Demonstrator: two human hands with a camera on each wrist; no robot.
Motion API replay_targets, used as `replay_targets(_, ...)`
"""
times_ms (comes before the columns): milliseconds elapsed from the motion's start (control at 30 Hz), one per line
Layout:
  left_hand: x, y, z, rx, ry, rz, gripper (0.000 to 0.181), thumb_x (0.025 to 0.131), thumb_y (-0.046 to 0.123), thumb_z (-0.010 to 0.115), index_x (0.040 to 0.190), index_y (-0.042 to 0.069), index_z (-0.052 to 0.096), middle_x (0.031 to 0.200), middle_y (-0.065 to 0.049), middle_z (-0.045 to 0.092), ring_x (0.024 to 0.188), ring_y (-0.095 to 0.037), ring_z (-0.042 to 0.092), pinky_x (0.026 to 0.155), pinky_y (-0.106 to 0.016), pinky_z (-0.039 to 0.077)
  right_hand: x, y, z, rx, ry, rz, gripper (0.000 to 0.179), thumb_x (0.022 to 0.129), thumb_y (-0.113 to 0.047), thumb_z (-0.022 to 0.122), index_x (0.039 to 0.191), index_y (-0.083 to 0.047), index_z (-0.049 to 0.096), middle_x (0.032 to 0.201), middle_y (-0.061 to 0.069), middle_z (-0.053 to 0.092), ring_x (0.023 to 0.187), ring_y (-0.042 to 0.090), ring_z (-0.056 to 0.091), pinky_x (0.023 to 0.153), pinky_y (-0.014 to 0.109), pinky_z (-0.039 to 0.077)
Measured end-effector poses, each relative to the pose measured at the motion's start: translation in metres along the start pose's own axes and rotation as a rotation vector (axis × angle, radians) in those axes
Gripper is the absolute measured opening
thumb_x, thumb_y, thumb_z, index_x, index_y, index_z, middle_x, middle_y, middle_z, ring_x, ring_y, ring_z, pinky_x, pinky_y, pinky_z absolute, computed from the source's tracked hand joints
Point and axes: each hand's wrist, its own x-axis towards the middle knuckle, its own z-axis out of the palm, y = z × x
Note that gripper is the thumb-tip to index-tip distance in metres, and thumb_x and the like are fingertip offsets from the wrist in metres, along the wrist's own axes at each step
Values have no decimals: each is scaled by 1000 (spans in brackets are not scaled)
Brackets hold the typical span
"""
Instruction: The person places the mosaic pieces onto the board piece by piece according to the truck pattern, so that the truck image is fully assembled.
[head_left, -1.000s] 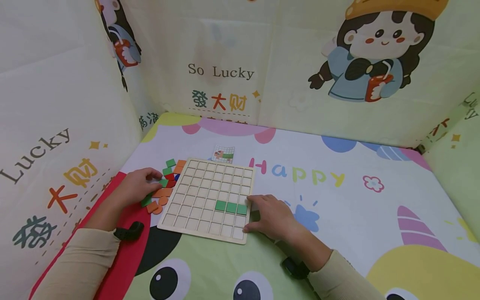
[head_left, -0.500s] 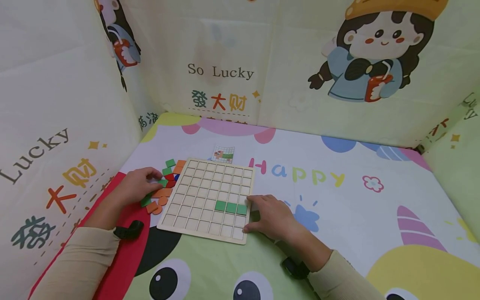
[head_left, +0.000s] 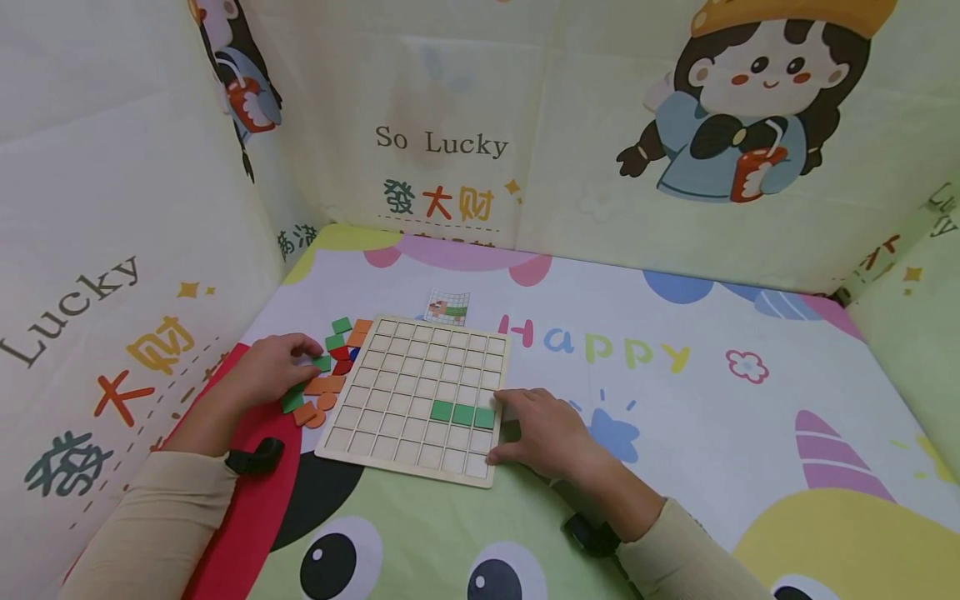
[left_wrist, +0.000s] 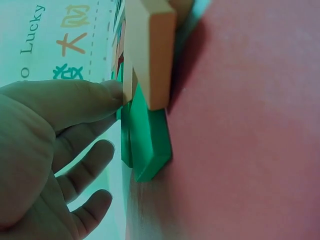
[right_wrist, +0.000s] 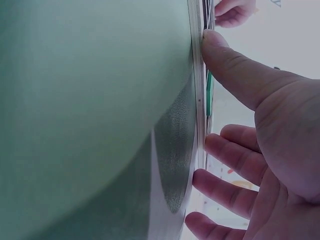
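A square wooden grid board (head_left: 405,392) lies on the table, three green square tiles (head_left: 462,415) side by side in one row at its right. My left hand (head_left: 277,371) is over the pile left of the board, thumb and forefinger pinching a green tile (head_left: 322,363) there. In the left wrist view the thumb tip partly hides the contact; an orange tile (left_wrist: 150,55) and another green tile (left_wrist: 150,140) are close by. My right hand (head_left: 547,433) rests at the board's right edge, thumb and fingers spread and touching it.
Around the left hand lie orange tiles (head_left: 324,385), red pieces (head_left: 341,354) and more green tiles (head_left: 334,342). A small printed grid card (head_left: 447,308) lies behind the board. Printed cloth walls (head_left: 450,83) stand at the back and sides.
The green tile at my left fingertips has shifted slightly left, toward the hand. My right hand and the board have stayed put.
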Motion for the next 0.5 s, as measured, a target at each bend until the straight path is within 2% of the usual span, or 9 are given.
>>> replay_targets(267, 2, 2, 0, 23, -2, -2, 47, 86, 15, 77, 126, -1, 60, 121, -29, 55, 109, -45, 48, 72, -40, 59, 0, 0, 0, -1, -4, 3, 80, 74, -48, 86, 139, -12, 57, 136, 5, 60, 127, 33, 52, 95, 51, 48)
replay_targets(500, 4, 5, -1, 145, 6, 39, 48, 80, 14, 82, 120, -4, 63, 112, -27, 59, 103, -43, 52, 65, -38, 59, 0, 0, -1, -1, -9, 3, 80, 74, -48, 86, 139, -12, 57, 136, 6, 60, 127, 33, 52, 94, 52, 48)
